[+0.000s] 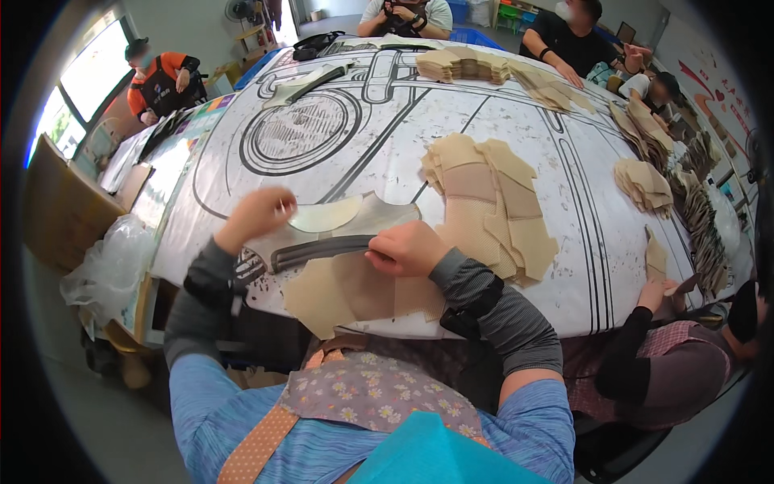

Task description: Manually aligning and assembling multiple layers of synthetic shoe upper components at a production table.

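Observation:
Near the table's front edge lies a beige cut panel (330, 289) with a brownish middle. Just beyond it is a pale grey panel (379, 211), with a dark curved strip (322, 248) along its near side and a cream curved piece (326, 216) on its far side. My right hand (407, 248) is closed at the strip's right end; what its fingers hold, if anything, is hidden. Raised over the grey panel's left end is my left hand (260, 216), fingers curled together and slightly blurred. Whatever they pinch is too small to make out.
Right of my hands stands a stack of beige mesh panels (492, 210). Similar stacks (459, 64) lie at the far side and along the right. A clear plastic bag (109, 262) hangs by the left edge. A co-worker's hands (657, 297) hold a piece at the right.

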`<action>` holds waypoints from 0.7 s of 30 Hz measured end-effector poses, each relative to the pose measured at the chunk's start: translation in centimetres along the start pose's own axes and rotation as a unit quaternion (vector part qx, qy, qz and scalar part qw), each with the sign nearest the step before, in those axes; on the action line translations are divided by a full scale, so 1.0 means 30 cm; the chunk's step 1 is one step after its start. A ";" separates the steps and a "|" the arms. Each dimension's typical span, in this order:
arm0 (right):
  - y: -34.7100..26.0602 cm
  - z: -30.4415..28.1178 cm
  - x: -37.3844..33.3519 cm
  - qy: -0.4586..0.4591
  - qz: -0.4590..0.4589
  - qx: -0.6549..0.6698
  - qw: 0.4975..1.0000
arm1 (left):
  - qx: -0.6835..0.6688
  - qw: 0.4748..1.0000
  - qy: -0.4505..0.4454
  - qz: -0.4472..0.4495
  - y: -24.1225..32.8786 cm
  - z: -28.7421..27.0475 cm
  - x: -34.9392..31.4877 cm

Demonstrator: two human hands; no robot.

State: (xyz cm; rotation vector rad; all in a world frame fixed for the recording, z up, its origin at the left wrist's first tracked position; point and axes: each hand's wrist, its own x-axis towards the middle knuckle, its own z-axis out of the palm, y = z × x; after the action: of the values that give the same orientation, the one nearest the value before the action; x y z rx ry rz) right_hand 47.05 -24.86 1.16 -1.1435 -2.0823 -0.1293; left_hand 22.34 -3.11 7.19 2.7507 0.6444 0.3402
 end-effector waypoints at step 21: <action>0.056 -0.009 -0.034 -0.006 0.027 -0.026 0.999 | 0.335 0.936 0.036 -0.105 -0.811 0.189 1.025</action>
State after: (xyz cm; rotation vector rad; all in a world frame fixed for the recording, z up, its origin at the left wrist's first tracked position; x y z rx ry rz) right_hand 48.80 -24.67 0.28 -1.2344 -2.0673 -0.1515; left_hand 41.22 30.66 -1.31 3.2588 1.2621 0.1933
